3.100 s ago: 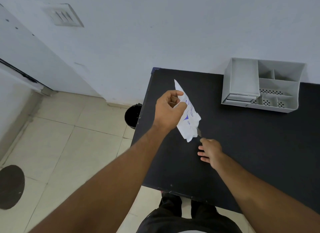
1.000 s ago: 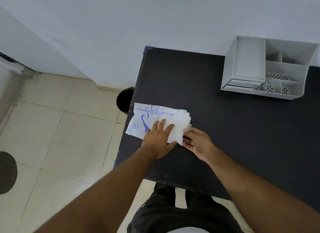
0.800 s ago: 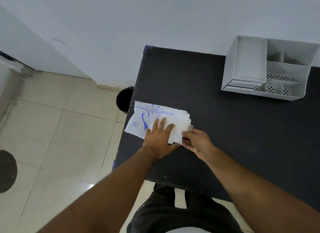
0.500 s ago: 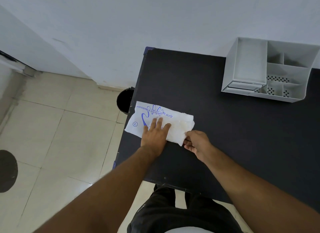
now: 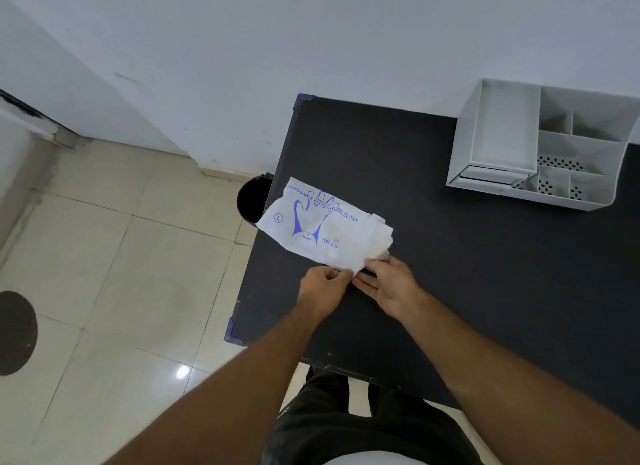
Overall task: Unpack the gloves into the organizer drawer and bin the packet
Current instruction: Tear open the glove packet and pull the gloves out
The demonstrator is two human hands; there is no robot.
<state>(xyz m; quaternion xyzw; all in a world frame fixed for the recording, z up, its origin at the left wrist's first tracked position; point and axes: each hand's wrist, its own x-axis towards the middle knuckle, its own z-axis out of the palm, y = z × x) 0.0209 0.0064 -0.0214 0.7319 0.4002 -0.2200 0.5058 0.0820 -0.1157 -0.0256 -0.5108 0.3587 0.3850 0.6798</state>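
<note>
A white glove packet (image 5: 311,222) with blue print lies flat near the left edge of the black table (image 5: 450,291). Clear gloves (image 5: 367,239) bunch out of its right end. My left hand (image 5: 320,291) pinches the packet's near edge with closed fingers. My right hand (image 5: 389,284) grips the same near corner right beside it, fingers closed on the packet and gloves. The grey organizer (image 5: 540,153) stands at the table's back right, its small drawer (image 5: 491,179) shut at the front left.
A black bin (image 5: 252,199) stands on the tiled floor just left of the table, partly hidden by the table edge. A white wall runs behind the table. A dark round mark (image 5: 15,333) lies on the floor far left.
My left hand has lifted off the top of the packet and slid back to its near edge, meeting my right hand there. The packet's print is now uncovered.
</note>
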